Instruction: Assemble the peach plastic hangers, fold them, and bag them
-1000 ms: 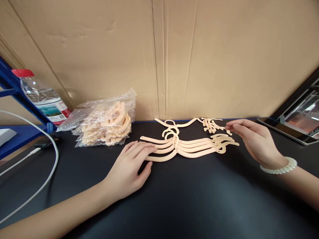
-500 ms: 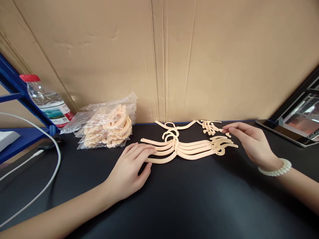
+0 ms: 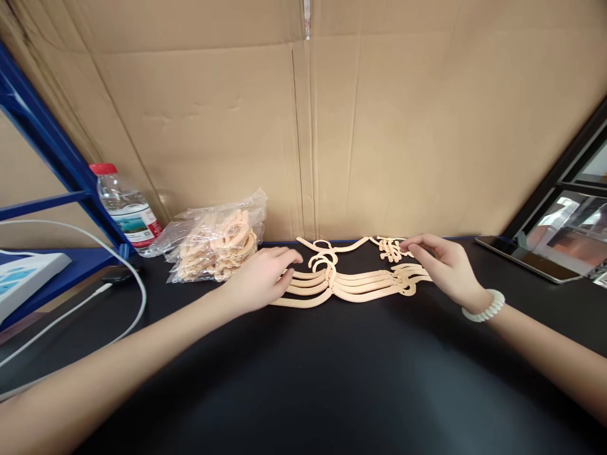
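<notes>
Several beige plastic clothes hanger parts lie on the black table. Long curved arms (image 3: 303, 303) fan out to both sides of stacked round hooks (image 3: 331, 275). At their right end lie flat wavy pieces (image 3: 406, 287). My left hand (image 3: 260, 278) hovers over the left ends of the arms, holding nothing, fingers bent and thumb apart. My right hand (image 3: 448, 265) reaches over the wavy pieces. Its fingertips are at the right edge of a pile of small knobbed pieces (image 3: 391, 251), thumb and forefinger slightly apart. Whether they touch a piece is hard to see.
A clear bag (image 3: 218, 243) of similar beige parts sits at the back left, beside a red-capped water bottle (image 3: 130, 212). A white cable (image 3: 142, 294) curves along the left. A dark tablet (image 3: 528, 259) lies at right. A cardboard wall (image 3: 403, 126) closes the back.
My left hand has lifted back from the arm ends. My right hand has moved left, its fingertips coming up to the small pieces. The camera view has shifted slightly.
</notes>
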Demonstrator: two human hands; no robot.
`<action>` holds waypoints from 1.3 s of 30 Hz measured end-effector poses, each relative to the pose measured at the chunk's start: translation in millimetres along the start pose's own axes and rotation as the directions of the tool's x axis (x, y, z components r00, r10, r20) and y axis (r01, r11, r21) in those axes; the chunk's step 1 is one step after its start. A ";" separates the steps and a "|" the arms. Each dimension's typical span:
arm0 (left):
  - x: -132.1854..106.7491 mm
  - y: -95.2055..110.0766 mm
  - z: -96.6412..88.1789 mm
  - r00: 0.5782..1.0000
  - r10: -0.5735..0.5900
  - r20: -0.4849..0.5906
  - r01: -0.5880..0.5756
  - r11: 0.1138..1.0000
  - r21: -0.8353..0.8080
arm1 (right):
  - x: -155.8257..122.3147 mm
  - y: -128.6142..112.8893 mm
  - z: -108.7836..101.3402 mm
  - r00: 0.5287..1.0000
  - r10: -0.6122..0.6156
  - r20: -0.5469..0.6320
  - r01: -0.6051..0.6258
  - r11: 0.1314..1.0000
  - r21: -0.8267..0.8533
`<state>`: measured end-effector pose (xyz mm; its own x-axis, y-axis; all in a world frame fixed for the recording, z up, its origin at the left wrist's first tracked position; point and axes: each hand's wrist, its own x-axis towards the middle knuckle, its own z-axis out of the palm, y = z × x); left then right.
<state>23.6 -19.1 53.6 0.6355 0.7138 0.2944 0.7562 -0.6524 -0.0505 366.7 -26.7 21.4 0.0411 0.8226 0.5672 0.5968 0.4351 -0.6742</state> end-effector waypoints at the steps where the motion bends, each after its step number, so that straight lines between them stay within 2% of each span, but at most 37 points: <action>1: 11.8 -1.5 -1.3 0.999 0.010 0.040 -0.010 1.000 0.014 | -0.2 0.4 -0.2 1.000 -0.010 -0.005 0.010 1.000 -0.010; 7: 82.9 -14.1 10.4 0.969 0.103 0.223 -0.114 0.993 0.040 | -6.8 5.9 -8.1 0.998 -0.010 -0.068 0.008 0.999 -0.032; 12: 107.2 -19.3 25.2 0.948 0.126 0.294 -0.145 0.989 0.044 | -7.7 -1.7 -11.2 0.990 0.039 -0.132 -0.041 0.999 -0.014; 17: 110.3 -23.4 37.1 0.940 0.163 0.301 -0.173 0.985 0.006 | -8.8 -6.8 -9.6 0.991 -0.004 -0.130 0.003 1.000 -0.006; 22: 108.3 -30.9 48.2 0.958 0.183 0.222 -0.187 0.982 -0.004 | -8.4 -5.9 -11.7 0.975 -0.060 -0.214 0.068 0.997 0.029; 26: 107.1 -35.8 49.7 0.965 0.193 0.178 -0.198 0.980 0.007 | -7.9 -7.3 -15.1 0.964 -0.072 -0.254 0.085 0.996 0.042; 33: 109.4 -34.9 28.3 0.978 0.185 0.096 -0.190 0.981 0.042 | -8.6 -8.2 -14.2 0.948 -0.081 -0.309 0.101 0.994 0.051; 39: 98.0 -22.4 2.4 0.985 0.157 -0.071 -0.148 0.982 0.120 | -8.2 -8.7 -14.0 0.950 -0.068 -0.306 0.083 0.996 0.034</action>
<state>69.3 66.1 81.4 0.7337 0.5827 0.3495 0.6672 -0.7153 -0.2080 372.3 -42.3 29.3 0.2431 0.6395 0.7293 0.5707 0.5137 -0.6407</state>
